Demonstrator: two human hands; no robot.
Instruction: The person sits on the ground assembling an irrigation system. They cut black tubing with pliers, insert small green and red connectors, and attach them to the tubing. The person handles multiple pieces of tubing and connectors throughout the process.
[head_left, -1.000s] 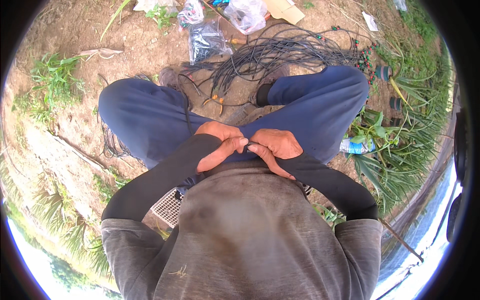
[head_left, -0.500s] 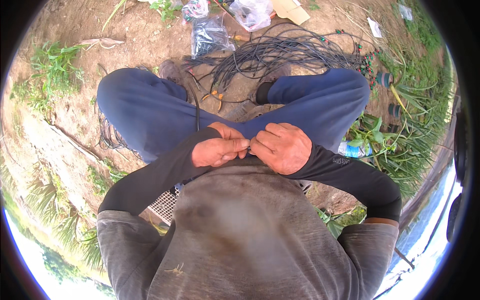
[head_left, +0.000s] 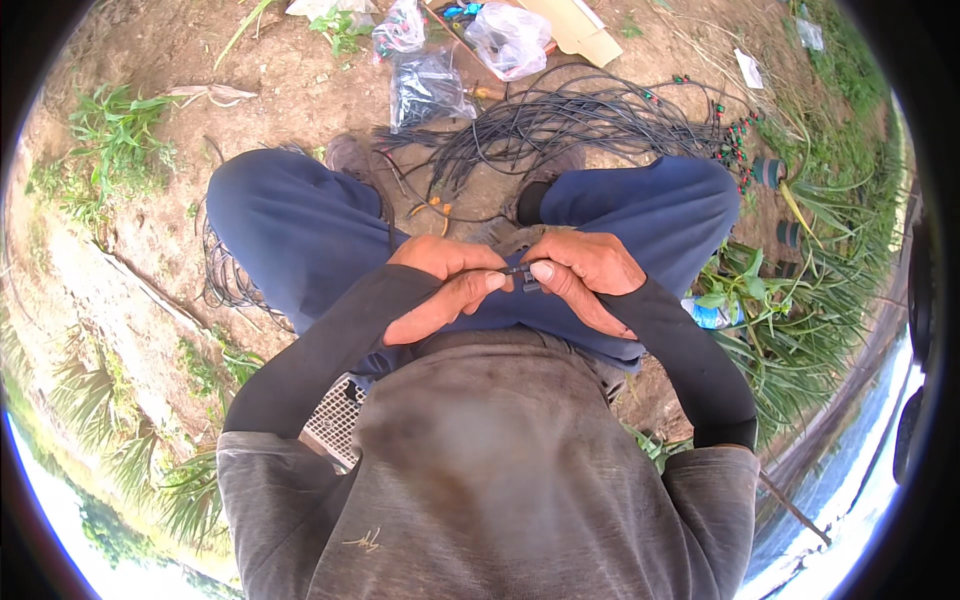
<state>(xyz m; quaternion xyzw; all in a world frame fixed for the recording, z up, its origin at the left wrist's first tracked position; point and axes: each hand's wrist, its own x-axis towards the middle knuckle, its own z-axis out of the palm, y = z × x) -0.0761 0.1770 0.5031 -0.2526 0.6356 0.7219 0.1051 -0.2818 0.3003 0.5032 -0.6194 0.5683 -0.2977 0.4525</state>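
Note:
In front of my lap, my left hand (head_left: 442, 262) pinches the end of a thin black tube (head_left: 515, 270) between thumb and fingers. Facing it, my right hand (head_left: 592, 268) grips a small black plastic fitting (head_left: 531, 281), its thumb pressed along the top. Tube and fitting meet in the narrow gap between my fingertips; how far one sits in the other is too small to tell. Part of a black tube shows beyond my left wrist, against the trouser leg.
Past my shoes lies a tangled bundle of black tubes (head_left: 590, 115) with red and green ends. Orange-handled pliers (head_left: 445, 212) rest nearby. Clear plastic bags (head_left: 425, 90) and a cardboard piece (head_left: 580, 32) are at the far side. A bottle (head_left: 712, 313) lies by plants on the right.
My hands have turned and opened outward a little, thumbs now on top, exposing the black fitting and tube end. My right elbow has drawn inward.

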